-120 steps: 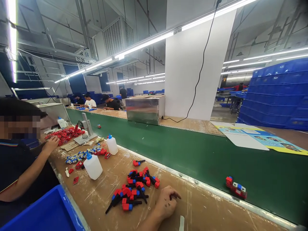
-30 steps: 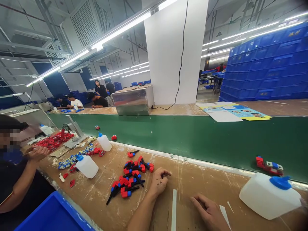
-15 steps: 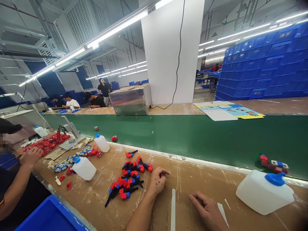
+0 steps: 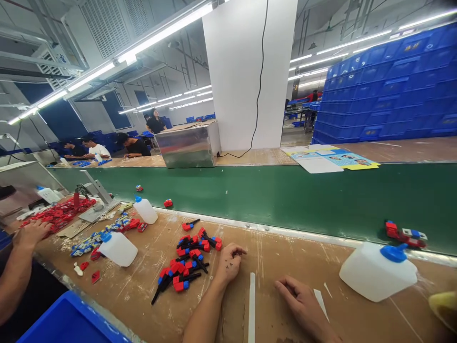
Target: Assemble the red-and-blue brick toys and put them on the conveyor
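My left hand (image 4: 231, 263) rests on the brown tabletop, fingers loosely curled and slightly apart, with nothing visible in it. Just left of it lies a pile of red, blue and black toy pieces (image 4: 185, 259) with black rods sticking out. To the right, my right hand (image 4: 300, 300) also rests on the table, its thumb apart from the bent fingers, and no object shows in its grasp. Between the hands lies a narrow white strip (image 4: 252, 305). A white scrap (image 4: 321, 304) sits beside my right hand.
A white bottle with a blue cap (image 4: 378, 274) lies at right; another bottle (image 4: 119, 248) is at left. Beyond the metal edge runs a green belt (image 4: 285, 200) carrying toy vehicles (image 4: 407, 234). A co-worker's hand (image 4: 34, 233) is by red parts (image 4: 60, 213). A blue bin (image 4: 71, 319) stands front left.
The view has shifted slightly, moving most things left in the picture. A blurred yellowish object has appeared at the right edge. Both my hands keep nearly the same pose on the table.
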The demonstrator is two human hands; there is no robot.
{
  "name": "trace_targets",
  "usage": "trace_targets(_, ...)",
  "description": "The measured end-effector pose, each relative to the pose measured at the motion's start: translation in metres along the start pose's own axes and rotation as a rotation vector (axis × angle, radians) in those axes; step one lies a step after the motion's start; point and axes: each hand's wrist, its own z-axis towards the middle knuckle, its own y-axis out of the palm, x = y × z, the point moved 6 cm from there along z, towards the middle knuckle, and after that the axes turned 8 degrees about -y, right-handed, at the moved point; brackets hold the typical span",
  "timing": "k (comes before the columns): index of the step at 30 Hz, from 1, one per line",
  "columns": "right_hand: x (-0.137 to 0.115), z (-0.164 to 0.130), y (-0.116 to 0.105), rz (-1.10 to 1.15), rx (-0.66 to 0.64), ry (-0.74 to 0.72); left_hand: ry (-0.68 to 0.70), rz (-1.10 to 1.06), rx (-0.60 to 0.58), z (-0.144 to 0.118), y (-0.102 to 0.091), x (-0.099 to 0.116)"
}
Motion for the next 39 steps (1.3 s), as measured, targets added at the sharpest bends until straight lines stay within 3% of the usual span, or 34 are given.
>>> trace_targets(10,-0.008,0.001,-0.003,0.007,-0.002,-0.007,0.009,0.223,0.01,-0.003,0.001,0.012)
trace_targets(12,-0.01,0.0,-0.004,0.007,0.011,-0.009,0.012,0.317,0.039,-0.003,-0.013,0.02)
trace_targets(15,-0.013,0.0,-0.006,0.0,0.034,-0.022,-0.018,0.449,0.167,0.0,-0.049,0.033)
trace_targets(18,-0.015,-0.001,-0.005,-0.004,0.031,-0.037,-0.12,0.778,0.224,0.005,-0.071,0.036)
trace_targets(21,-0.016,-0.002,-0.004,-0.008,0.029,-0.032,-0.196,1.039,0.113,0.006,-0.063,0.026)
trace_targets(29,-0.015,-0.002,-0.003,-0.043,0.05,-0.022,-0.066,0.965,-0.049,-0.012,-0.021,0.024)
trace_targets(33,-0.012,-0.003,-0.003,-0.031,0.056,0.006,0.058,0.871,-0.086,-0.017,-0.015,0.026)
trace_targets(39,-0.006,-0.004,-0.001,-0.041,0.081,0.032,0.024,0.774,-0.025,-0.009,-0.021,0.016)
